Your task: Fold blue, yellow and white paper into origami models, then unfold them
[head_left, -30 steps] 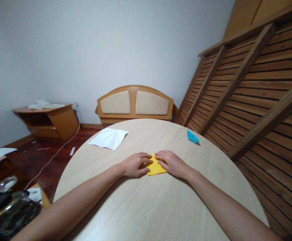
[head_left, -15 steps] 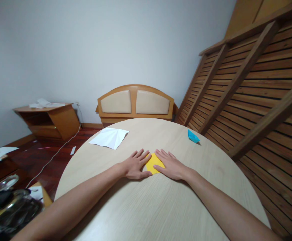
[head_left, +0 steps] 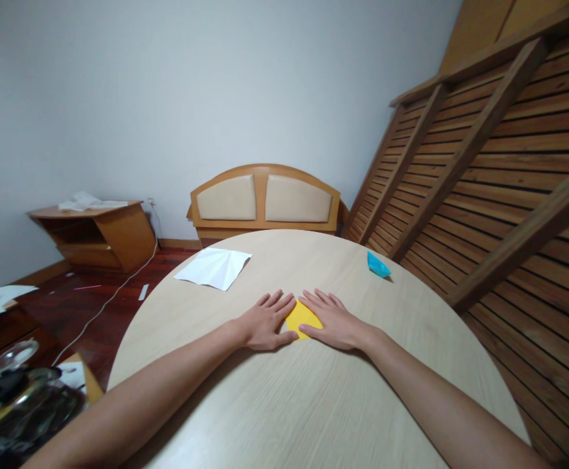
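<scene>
A small piece of yellow paper (head_left: 302,318) lies flat on the round table (head_left: 284,404), between and partly under my hands. My left hand (head_left: 268,322) rests on its left edge, palm down with the fingers spread. From the other side my right hand (head_left: 332,320) lies flat over the paper's right part, fingers apart and thumb across the yellow surface. The paper's outer edges are partly covered by my fingers. Farther back on the right sits a folded blue paper piece (head_left: 378,265). A creased white sheet (head_left: 215,268) lies at the back left.
Beyond the table stands a wooden headboard (head_left: 265,197) against the wall. A slatted wooden frame (head_left: 489,163) leans along the right side. To the left are a low cabinet (head_left: 123,238), a white cable (head_left: 113,296) on the floor and a glass pot (head_left: 35,410).
The fingers of my right hand have shifted slightly over the upper edge of the yellow paper. Both hands stay flat in nearly the same place.
</scene>
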Demonstrator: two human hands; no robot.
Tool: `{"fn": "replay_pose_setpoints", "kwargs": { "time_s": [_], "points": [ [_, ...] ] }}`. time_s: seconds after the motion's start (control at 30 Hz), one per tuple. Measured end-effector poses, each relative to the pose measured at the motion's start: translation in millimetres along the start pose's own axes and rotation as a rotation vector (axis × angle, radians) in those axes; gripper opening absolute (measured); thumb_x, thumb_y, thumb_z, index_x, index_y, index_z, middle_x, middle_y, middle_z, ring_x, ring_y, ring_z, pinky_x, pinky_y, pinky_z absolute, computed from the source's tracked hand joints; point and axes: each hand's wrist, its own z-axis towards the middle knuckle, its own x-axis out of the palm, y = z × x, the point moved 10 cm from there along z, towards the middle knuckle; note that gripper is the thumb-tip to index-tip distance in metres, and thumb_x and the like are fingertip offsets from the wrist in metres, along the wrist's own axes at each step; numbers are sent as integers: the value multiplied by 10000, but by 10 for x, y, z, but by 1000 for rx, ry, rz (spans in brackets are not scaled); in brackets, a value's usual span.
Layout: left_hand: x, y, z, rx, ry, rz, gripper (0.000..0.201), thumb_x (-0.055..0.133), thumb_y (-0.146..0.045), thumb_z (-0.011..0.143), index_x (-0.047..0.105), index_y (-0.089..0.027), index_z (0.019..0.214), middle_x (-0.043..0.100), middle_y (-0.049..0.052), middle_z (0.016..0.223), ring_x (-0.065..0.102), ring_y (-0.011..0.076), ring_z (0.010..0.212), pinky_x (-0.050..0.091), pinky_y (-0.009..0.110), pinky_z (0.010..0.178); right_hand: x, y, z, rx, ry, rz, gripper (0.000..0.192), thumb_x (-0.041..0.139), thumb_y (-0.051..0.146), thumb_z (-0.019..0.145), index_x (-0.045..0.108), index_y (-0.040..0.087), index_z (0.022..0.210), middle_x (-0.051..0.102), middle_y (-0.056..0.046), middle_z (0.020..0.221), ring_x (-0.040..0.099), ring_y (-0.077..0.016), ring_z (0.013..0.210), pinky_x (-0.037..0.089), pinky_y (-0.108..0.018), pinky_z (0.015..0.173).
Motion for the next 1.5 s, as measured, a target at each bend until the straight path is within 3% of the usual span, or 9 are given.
{"fn": "replay_pose_setpoints", "kwargs": {
  "time_s": [0.37,0.47,0.6,0.73,0.97,1.17,1.27,1.37,1.5],
  "points": [
    [9,42,4,-21,14,18,879,283,-769,908,147,-225,1585,111,76,1645,68,372,1508,108,566,1206,-134,-391,-170,240,108,-77,940,404,791,843,225,233,1578,28,-109,1657,-12,-364,1512,88,-561,1205],
    [4,35,2,-17,10,12,886,281,-774,904,139,-226,1585,113,72,1644,74,368,1509,115,569,1204,-177,-413,-149,207,42,-97,943,447,755,850,255,179,1571,20,-129,1655,3,-370,1512,100,-552,1209],
    [3,47,-1,-31,1,8,897,278,-777,902,153,-206,1583,118,80,1642,73,371,1508,109,569,1204,-258,-186,-78,12,-121,-115,861,481,652,897,255,165,1570,61,-110,1660,55,-317,1523,95,-501,1224],
    [-12,51,4,-34,-21,4,865,293,-757,914,156,-226,1583,140,80,1638,88,370,1508,125,579,1197,-108,36,-26,-110,-54,-29,728,418,609,953,296,224,1559,214,-68,1640,141,-282,1516,108,-499,1225],
    [-29,197,15,-151,-28,43,759,290,-663,960,247,-203,1563,175,101,1632,107,363,1506,156,573,1192,-36,-149,-19,4,8,11,831,362,700,930,264,178,1568,202,-83,1637,113,-322,1516,114,-501,1223],
    [-183,404,-4,-306,-213,69,700,424,-531,947,348,-124,1512,296,167,1590,228,374,1479,223,559,1180,-29,-215,-14,42,7,-5,868,334,726,921,262,151,1567,176,-91,1642,101,-324,1518,109,-491,1226],
    [-234,255,26,-156,-266,21,699,466,-477,940,305,-134,1527,324,155,1582,273,308,1476,239,498,1198,-12,-204,-12,39,10,-12,863,313,721,929,251,146,1570,169,-85,1644,98,-315,1519,106,-484,1227],
    [-157,-19,41,91,-174,-38,654,466,-455,953,298,-199,1531,353,119,1574,299,265,1470,241,496,1199,-2,-211,-13,36,16,-15,857,297,719,933,246,150,1571,167,-85,1645,96,-311,1520,106,-481,1227],
    [-82,-143,11,180,-70,-45,601,454,-460,967,376,-188,1497,347,147,1571,286,283,1475,256,532,1179,-9,-228,-13,24,8,-19,807,289,707,943,265,199,1569,181,-77,1644,105,-319,1518,120,-500,1220]
  ]
}}
